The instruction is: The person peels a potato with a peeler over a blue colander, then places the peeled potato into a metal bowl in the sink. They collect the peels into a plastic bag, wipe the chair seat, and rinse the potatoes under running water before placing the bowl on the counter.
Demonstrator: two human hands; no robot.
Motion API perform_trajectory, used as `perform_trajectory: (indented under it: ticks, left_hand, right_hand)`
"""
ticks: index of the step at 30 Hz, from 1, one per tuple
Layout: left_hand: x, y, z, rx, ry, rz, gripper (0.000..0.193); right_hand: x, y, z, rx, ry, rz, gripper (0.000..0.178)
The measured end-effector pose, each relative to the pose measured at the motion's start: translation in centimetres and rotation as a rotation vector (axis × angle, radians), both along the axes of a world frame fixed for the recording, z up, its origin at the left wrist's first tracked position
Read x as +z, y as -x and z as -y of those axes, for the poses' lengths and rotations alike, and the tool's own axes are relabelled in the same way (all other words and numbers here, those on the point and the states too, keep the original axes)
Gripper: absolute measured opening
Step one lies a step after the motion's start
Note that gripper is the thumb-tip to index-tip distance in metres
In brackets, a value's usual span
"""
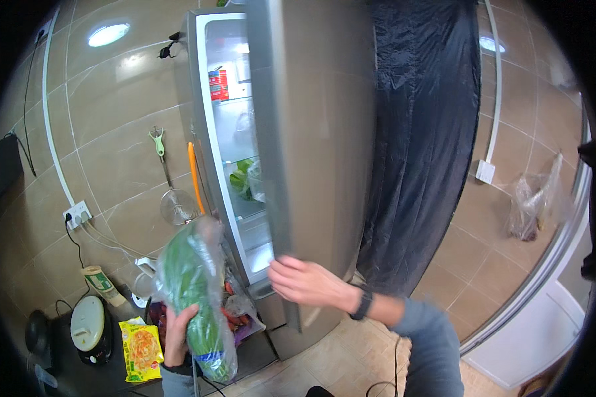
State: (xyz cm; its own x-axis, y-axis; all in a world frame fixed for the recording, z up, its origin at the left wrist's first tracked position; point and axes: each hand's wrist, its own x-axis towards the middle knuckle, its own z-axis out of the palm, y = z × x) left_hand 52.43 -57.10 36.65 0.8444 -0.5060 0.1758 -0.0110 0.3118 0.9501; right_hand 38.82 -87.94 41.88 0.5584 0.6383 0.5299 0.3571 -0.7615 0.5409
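Note:
My left hand (177, 334) grips a clear plastic bag of long green leafy vegetables (195, 284), held upright above the counter at the lower left. The fingers of my right hand (311, 283) curl round the lower part of the edge of the refrigerator door (324, 145), which stands partly open and is slightly blurred. Through the gap, the lit refrigerator interior (235, 132) shows a red box (218, 85) on an upper shelf and bagged leafy greens (245, 178) lower down. The rest of the inside is hidden by the door.
On the dark counter (129, 390) are a rice cooker (88, 326), a yellow food packet (141, 351) and purple-red bags beside the refrigerator. A strainer (177, 206) hangs on the tiled wall. A black curtain (420, 132) hangs right of the door; a cable (396, 370) lies on the floor.

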Motion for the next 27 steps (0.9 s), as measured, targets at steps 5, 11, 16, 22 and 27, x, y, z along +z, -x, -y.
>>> perform_trajectory:
  ticks: [5, 11, 16, 22, 27]
  left_hand:
    - [2.6, 0.7, 10.9, -0.2, -0.044, 0.062, 0.068]
    - [6.2, 0.2, 26.6, -0.252, 0.081, 0.035, 0.059]
    - [12.8, -6.7, 33.6, -0.285, 0.264, -0.03, 0.033]
    - [20.3, -25.6, 41.8, -0.242, 0.31, -0.082, 0.033]
    - [19.0, -34.7, 48.5, 0.226, 0.412, -0.179, 0.072]
  right_hand:
    - [-3.9, 15.8, 5.3, -0.322, -0.181, 0.426, 0.036]
    - [-12.4, 28.0, 13.4, -0.446, -1.002, 0.488, 0.117]
    - [-11.9, 34.7, 19.4, -0.609, -1.57, 0.427, 0.095]
    - [-9.3, 34.2, 26.6, -0.685, -1.604, 0.441, 0.077]
    - [-12.7, 21.0, 30.8, -0.637, -1.634, 0.1, 0.075]
